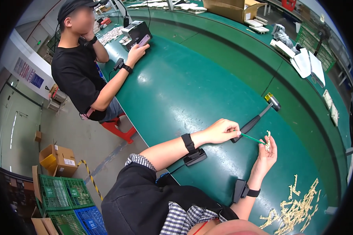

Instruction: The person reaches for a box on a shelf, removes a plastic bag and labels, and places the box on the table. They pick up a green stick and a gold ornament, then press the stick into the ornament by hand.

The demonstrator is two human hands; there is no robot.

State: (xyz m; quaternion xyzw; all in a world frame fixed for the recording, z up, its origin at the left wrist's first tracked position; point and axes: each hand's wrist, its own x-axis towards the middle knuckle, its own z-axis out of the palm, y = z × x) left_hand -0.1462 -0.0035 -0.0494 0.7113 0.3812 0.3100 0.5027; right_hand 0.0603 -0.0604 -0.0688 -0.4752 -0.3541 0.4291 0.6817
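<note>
My left hand (222,131) pinches a thin green stick (252,138) that slants down to the right. Its far end meets a small cream-gold cut-out piece shaped like script lettering (268,144), upright between the fingertips of my right hand (266,156). What tips the stick is too small to tell. Beside my left hand, partly behind it, lies a mallet (250,124) with a black handle and a yellow-and-black head. Nearer my body, right of my right forearm, a loose heap of similar lettering pieces (296,211) is spread on the green table (184,90).
Across the table's left end, a person in black holds a phone (144,40) near a dark boxy device (135,33). White pieces (110,35) lie behind. A green conveyor belt (223,39) curves past the far side. Crates (66,192) and a carton (59,159) stand on the floor.
</note>
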